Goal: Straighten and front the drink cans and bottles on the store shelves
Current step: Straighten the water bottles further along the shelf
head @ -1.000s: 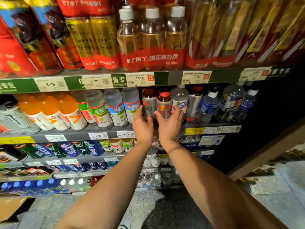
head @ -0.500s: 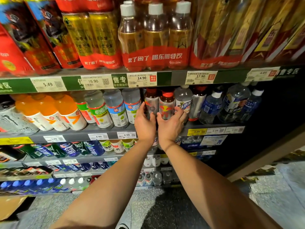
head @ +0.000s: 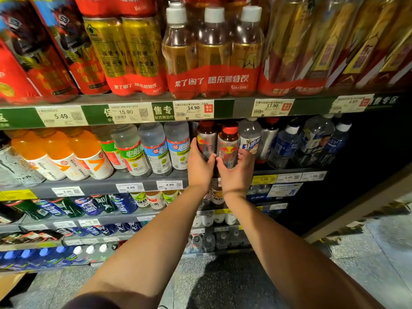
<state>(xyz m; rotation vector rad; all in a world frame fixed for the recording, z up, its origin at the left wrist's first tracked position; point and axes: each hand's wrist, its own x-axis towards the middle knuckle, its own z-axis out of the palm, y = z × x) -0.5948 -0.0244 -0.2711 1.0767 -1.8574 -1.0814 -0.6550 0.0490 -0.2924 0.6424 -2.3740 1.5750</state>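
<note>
Store shelf [head: 111,186] edge: both hands have closed inward; left hand [head: 199,166] and right hand [head: 236,172] cup a red-capped bottle [head: 227,143] between tight neighbouring bottles.

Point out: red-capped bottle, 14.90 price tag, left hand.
red-capped bottle [head: 227,143], head view, on its label
14.90 price tag [head: 193,109], head view, on the printed price
left hand [head: 199,166], head view, back of hand
</note>
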